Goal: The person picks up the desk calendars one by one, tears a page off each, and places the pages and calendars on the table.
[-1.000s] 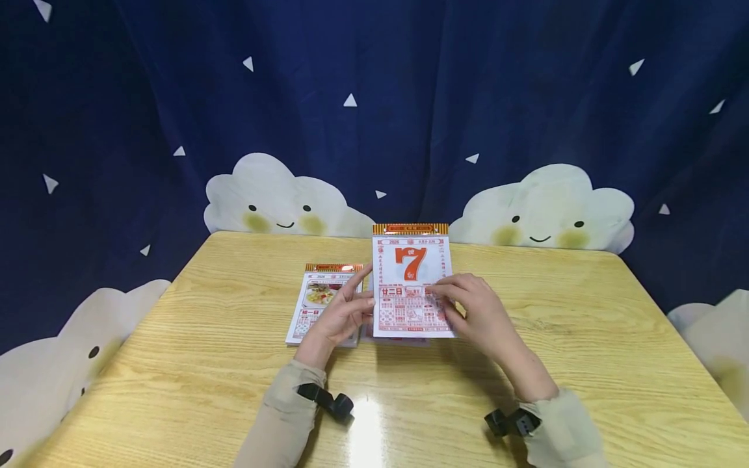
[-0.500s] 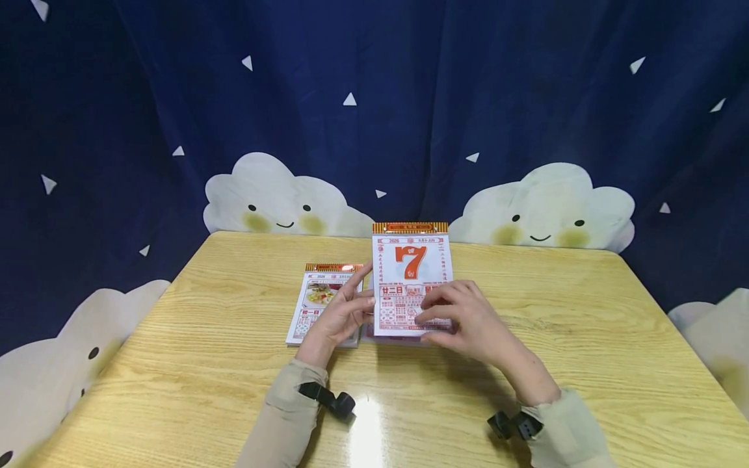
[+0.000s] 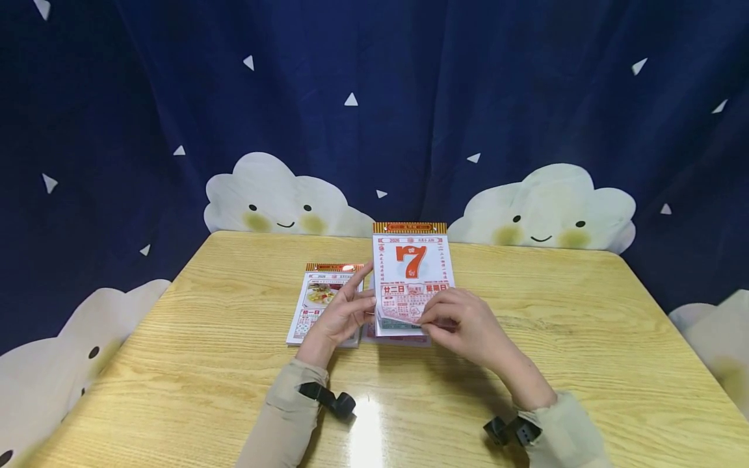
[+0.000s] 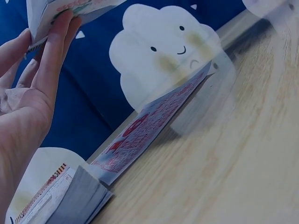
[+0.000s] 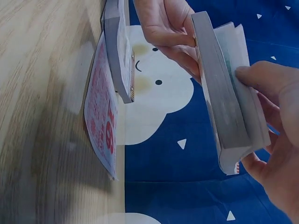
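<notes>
A thick tear-off calendar [image 3: 412, 257] with a big red 7 and a striped red-and-gold top strip is held up above the table. My left hand [image 3: 338, 316] grips it at its left side, with some fingers behind the pad, as the left wrist view shows. At the lower right corner my right hand [image 3: 468, 323] pinches the bottom of the front pages, thumb in front of the pad's lower edge. Those pages curl up, and a page with green print [image 3: 400, 324] shows beneath. From the right wrist view, the pad's thick lower edge [image 5: 222, 98] faces me, its front pages parted.
A second tear-off calendar [image 3: 316, 298] with a food picture lies left on the wooden table [image 3: 562, 338]. Beside it, under the held pad, lies a loose red-printed sheet [image 5: 100, 100]. A dark blue curtain [image 3: 398, 97] with cloud figures hangs behind the table.
My right hand has moved from the pad's right side down to its lower edge and lifted the bottom of the front pages. The left hand holds its place.
</notes>
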Demonstrator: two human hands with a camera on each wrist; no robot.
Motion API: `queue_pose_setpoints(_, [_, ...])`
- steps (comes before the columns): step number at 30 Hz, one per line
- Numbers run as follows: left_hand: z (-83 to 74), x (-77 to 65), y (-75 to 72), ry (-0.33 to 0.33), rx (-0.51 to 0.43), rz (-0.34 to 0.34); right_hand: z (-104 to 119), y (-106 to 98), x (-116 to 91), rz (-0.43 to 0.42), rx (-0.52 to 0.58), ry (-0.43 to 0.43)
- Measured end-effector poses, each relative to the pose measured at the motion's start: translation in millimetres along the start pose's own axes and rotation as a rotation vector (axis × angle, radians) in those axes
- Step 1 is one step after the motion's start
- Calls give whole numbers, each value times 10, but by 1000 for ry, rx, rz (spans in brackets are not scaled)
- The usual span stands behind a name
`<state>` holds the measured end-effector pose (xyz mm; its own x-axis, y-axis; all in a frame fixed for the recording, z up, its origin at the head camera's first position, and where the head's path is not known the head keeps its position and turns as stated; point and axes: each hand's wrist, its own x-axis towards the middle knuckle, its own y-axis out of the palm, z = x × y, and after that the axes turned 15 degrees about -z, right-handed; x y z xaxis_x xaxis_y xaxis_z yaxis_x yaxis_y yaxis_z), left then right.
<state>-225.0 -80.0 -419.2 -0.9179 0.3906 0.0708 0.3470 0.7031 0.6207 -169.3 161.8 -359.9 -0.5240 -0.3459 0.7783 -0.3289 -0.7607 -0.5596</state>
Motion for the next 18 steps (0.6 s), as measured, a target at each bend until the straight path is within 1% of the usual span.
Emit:
queue_pose_setpoints(3, [5, 1, 0, 9, -4, 1, 7, -18, 1, -15, 43, 45])
queue_pose_setpoints(8, [13, 10, -8, 25, 5, 0, 32, -69, 24, -33, 166, 140])
queue_pose_setpoints(11, [13, 15, -4, 30, 28, -19, 43, -114, 51, -62, 210, 171])
queue_pose_setpoints(15, [11, 18, 8, 34, 70, -67, 35, -177, 96, -140, 197, 197])
queue_pose_setpoints(18, [10, 20, 19, 38, 95, -102, 12, -218, 123, -210, 166, 244])
